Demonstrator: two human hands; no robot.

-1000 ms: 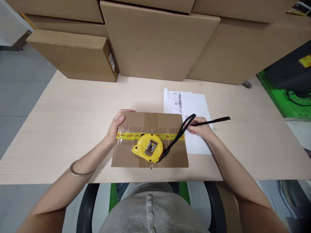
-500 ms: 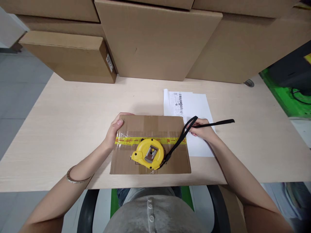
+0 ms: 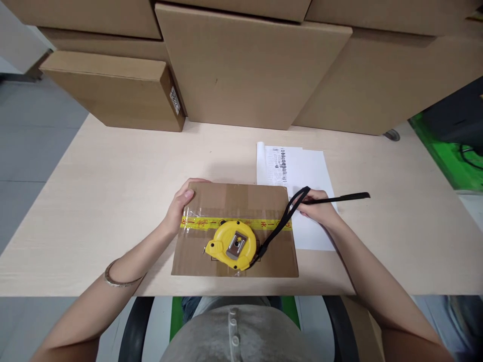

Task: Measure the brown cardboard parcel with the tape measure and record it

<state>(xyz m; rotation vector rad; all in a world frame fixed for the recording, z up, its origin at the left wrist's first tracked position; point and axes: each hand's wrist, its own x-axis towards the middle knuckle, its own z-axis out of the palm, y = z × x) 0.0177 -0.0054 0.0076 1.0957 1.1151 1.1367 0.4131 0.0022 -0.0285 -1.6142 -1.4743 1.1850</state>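
Observation:
A flat cardboard parcel [image 3: 211, 251] sealed with yellow printed tape lies near the table's front edge. On top of it rests a yellow tape measure [image 3: 232, 244] with a black wrist strap [image 3: 281, 223] looping off to the right. My left hand [image 3: 181, 203] grips the parcel's far left corner, fingers curled over the edge. My right hand [image 3: 319, 208] rests on a white printed sheet [image 3: 302, 171] just right of the parcel, closed on a black pen [image 3: 345, 197] that points right.
Several large cardboard boxes [image 3: 249, 70] stand stacked along the back of the pale wooden table [image 3: 113, 181], one smaller box [image 3: 113, 93] at the left. A green and black object [image 3: 456, 141] sits off the right edge. A chair is below me.
Both hands keep their holds. The view has shifted slightly, so the parcel and paper sit a little lower in the picture.

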